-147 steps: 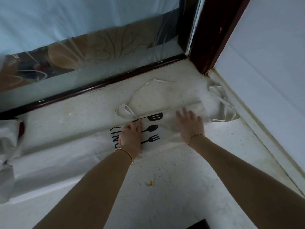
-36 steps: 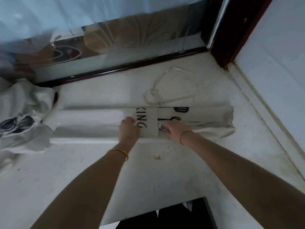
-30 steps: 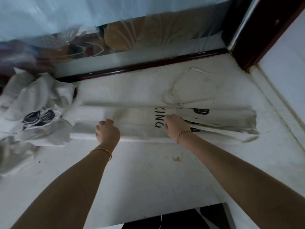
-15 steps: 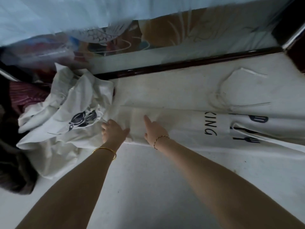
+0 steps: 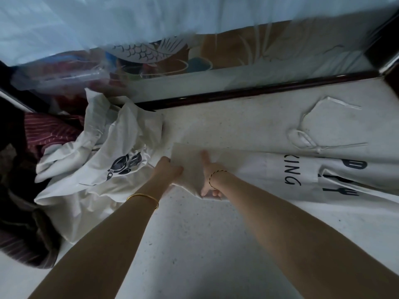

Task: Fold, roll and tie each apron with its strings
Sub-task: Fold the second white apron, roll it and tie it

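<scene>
A cream apron (image 5: 259, 169), folded into a long strip with a black "KING" print and cutlery icons, lies across the pale floor. Its strings (image 5: 306, 139) lie loose in loops on the floor beyond it. My left hand (image 5: 168, 169) grips the strip's left end and lifts that end as a flap. My right hand (image 5: 210, 180) lies across the strip just right of the flap, thumb toward the far edge and fingers curled round the near edge. The flap hides part of its palm.
A crumpled pile of other cream aprons (image 5: 103, 169) with a black print lies left of the strip. Dark striped cloth (image 5: 45, 130) sits further left. A glass door with a dark frame (image 5: 259, 89) runs along the far side of the floor.
Both hands slid left along the folded strip, from its printed middle to its left end. The left end now stands lifted as a flap. My view swung left, bringing in the apron pile.
</scene>
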Demonstrator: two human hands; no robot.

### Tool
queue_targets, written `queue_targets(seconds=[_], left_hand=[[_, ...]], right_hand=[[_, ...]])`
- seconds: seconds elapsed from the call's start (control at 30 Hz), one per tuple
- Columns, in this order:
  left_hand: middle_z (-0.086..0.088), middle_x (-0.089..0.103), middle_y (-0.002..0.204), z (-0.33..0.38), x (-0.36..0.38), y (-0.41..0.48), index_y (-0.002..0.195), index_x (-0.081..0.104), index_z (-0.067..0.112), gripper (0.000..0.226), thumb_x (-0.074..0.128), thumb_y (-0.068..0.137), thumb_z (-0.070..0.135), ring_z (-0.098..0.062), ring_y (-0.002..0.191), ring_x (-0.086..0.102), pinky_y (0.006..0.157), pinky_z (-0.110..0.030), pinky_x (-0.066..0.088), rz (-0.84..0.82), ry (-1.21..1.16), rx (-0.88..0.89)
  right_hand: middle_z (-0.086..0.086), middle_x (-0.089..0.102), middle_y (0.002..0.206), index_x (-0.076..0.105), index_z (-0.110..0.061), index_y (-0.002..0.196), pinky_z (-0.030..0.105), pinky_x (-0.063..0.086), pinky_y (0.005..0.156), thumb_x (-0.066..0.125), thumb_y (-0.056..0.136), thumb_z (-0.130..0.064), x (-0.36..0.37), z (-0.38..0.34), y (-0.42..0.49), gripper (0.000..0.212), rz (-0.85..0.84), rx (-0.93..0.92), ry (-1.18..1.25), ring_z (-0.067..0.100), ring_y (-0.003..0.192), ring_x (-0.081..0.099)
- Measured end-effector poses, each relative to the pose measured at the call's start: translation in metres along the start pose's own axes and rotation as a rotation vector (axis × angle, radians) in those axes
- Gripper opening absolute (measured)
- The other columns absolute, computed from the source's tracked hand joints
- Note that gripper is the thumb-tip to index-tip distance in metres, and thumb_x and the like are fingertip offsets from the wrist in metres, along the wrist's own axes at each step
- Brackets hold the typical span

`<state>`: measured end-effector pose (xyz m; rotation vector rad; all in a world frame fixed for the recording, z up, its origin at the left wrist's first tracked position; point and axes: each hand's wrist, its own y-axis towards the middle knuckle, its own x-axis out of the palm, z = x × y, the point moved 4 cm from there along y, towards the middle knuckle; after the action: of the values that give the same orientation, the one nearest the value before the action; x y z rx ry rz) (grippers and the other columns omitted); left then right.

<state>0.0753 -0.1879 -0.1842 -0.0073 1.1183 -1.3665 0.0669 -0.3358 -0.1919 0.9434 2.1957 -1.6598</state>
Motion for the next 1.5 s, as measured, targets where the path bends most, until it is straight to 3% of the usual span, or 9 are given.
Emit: queue_targets(seconds=[0.1,0.2,0.37,0.5,0.67,0.77,0.9,1.23,1.5], left_hand=[[-0.014,0.056,0.097,0.014,0.003,-0.011,0.109,0.043,0.008,0.027,0.056,0.085,0.005,-0.020,0.065,0.054,0.051,-0.029,0.047,-0.074,-0.169,0.084],[-0.006,0.057,0.095,0.027,0.011,-0.023,0.125,0.039,0.011,0.040,0.055,0.088,0.011,-0.016,0.071,0.056,0.054,-0.025,0.047,-0.174,-0.152,0.195],[-0.004,0.055,0.104,0.043,0.036,-0.039,0.143,0.025,0.012,0.061,0.053,0.089,0.005,-0.021,0.088,0.061,0.076,-0.038,0.058,-0.281,-0.128,0.303],[-0.011,0.057,0.119,0.053,0.064,-0.046,0.149,0.014,0.016,0.084,0.065,0.084,0.005,-0.029,0.103,0.061,0.087,-0.042,0.054,-0.369,-0.169,0.306],[-0.014,0.051,0.121,0.051,0.089,-0.054,0.152,0.008,0.024,0.090,0.063,0.085,-0.001,-0.024,0.089,0.060,0.059,-0.023,0.055,-0.492,-0.088,0.218],[-0.006,0.053,0.090,0.047,0.081,-0.048,0.148,0.023,0.017,0.070,0.051,0.088,-0.003,-0.020,0.079,0.056,0.074,-0.037,0.058,-0.351,-0.026,0.291],[-0.017,0.037,0.127,0.040,0.062,-0.033,0.144,0.031,0.023,0.056,0.051,0.092,0.014,-0.033,0.112,0.046,0.093,-0.040,0.046,-0.025,0.283,0.330],[-0.019,0.049,0.121,0.039,0.070,-0.021,0.124,0.032,0.007,0.040,0.053,0.090,0.012,-0.035,0.112,0.050,0.090,-0.044,0.048,0.049,0.362,0.201],[-0.021,0.063,0.105,0.039,0.066,-0.011,0.114,0.050,-0.009,0.032,0.054,0.086,0.003,-0.037,0.099,0.062,0.076,-0.040,0.052,-0.035,0.249,0.111]], right_hand=[[0.020,0.065,0.098,-0.036,-0.042,0.134,0.043,0.057,0.078,0.081,0.072,-0.013,0.002,-0.003,0.005,0.135,-0.055,0.047,0.043,0.029,0.086,0.069],[0.016,0.065,0.093,-0.018,-0.042,0.138,0.038,0.060,0.067,0.082,0.069,-0.012,0.003,0.000,0.007,0.125,-0.031,0.018,0.085,0.025,0.077,0.068],[0.014,0.065,0.073,0.051,-0.005,0.102,0.028,0.041,0.044,0.045,0.098,-0.022,-0.008,0.024,-0.004,0.018,0.067,-0.130,0.764,0.022,0.048,0.054],[0.013,0.061,0.098,0.054,-0.007,0.112,0.038,0.055,0.068,0.035,0.103,-0.026,-0.015,0.052,-0.021,0.028,0.281,-0.110,1.098,0.028,0.078,0.064],[-0.003,0.045,0.060,0.044,-0.021,0.066,0.022,0.032,0.050,0.051,0.096,-0.028,-0.016,0.060,-0.023,0.031,0.443,-0.078,0.682,0.013,0.057,0.045],[0.003,0.056,0.075,0.055,-0.012,0.084,0.026,0.041,0.062,0.055,0.090,-0.016,-0.012,0.064,-0.013,0.007,0.469,0.015,0.451,0.024,0.076,0.056],[0.009,0.062,0.111,0.056,-0.012,0.116,0.033,0.048,0.084,0.054,0.090,-0.018,-0.006,0.065,-0.006,0.026,0.510,0.056,0.331,0.029,0.105,0.059],[0.013,0.055,0.109,0.037,-0.016,0.127,0.030,0.045,0.048,0.078,0.071,-0.012,-0.004,0.051,-0.026,0.070,0.862,-0.043,-0.099,0.026,0.077,0.061],[0.011,0.035,0.137,0.004,-0.012,0.151,0.040,0.048,0.088,0.054,0.092,-0.014,0.016,0.064,-0.013,0.077,0.621,0.008,0.120,0.032,0.109,0.055]])
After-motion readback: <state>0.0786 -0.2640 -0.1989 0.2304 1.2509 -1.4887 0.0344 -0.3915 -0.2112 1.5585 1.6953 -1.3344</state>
